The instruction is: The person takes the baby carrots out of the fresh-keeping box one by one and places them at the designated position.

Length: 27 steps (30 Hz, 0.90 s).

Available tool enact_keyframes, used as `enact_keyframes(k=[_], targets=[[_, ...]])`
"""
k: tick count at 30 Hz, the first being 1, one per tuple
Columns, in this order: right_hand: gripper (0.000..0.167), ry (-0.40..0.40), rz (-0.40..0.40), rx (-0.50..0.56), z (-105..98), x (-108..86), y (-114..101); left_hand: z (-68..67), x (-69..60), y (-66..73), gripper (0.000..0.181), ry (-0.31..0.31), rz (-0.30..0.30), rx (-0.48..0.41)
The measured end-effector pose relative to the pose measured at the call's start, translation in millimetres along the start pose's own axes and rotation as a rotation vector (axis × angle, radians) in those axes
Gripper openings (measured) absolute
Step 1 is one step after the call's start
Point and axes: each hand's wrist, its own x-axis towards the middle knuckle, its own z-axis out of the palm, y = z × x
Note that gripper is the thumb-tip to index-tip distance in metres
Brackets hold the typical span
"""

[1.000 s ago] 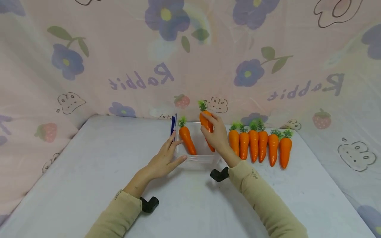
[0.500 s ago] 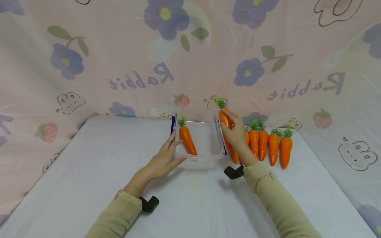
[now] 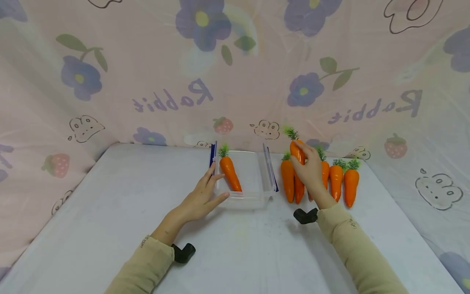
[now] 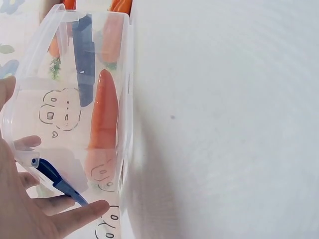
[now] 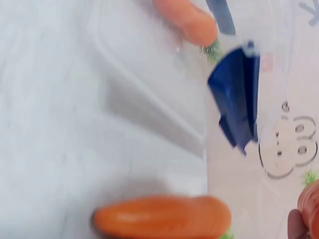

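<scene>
A clear plastic box (image 3: 253, 200) with blue side latches stands on the table, and a toy carrot (image 3: 230, 173) with a green top leans inside its left part. My left hand (image 3: 194, 200) touches the box's left and near side, fingers extended and spread; in the left wrist view the fingers (image 4: 82, 219) lie by a blue latch (image 4: 60, 184). My right hand (image 3: 310, 169) grips another carrot (image 3: 296, 151), raised over the row to the right of the box. In the right wrist view only the end of this carrot (image 5: 311, 206) shows, beside a fingertip.
Several carrots (image 3: 351, 188) lie side by side right of the box, some partly hidden by my right hand. The right latch flap (image 3: 271, 167) stands up beside them. A printed cloth (image 3: 235, 90) hangs behind the white table (image 3: 110, 204).
My right hand has carried its carrot rightward from above the box to above the row of carrots. The left hand, the box and the carrot inside have stayed in place.
</scene>
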Motion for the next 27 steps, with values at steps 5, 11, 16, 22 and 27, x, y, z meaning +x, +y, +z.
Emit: enact_keyframes(k=[5,11,16,22,27], targets=[[0.048,-0.010,0.051,-0.011,-10.3,-3.0,7.8,-1.4,-0.8,0.2,0.069,0.008,-0.002,0.001],[0.048,0.000,0.039,-0.033,-20.1,-6.0,20.9,-1.3,-0.9,0.5,0.069,0.000,0.006,-0.011],[0.047,0.027,0.042,-0.039,-25.4,-7.0,35.7,-0.4,-0.7,0.3,0.070,-0.002,0.001,-0.008],[0.048,0.054,0.104,-0.109,-37.3,-9.9,46.5,0.2,-0.4,-0.8,0.070,0.000,-0.001,-0.001],[0.050,0.051,0.174,-0.151,-49.4,-11.5,60.4,0.3,-0.5,-0.5,0.070,-0.002,-0.005,-0.001]])
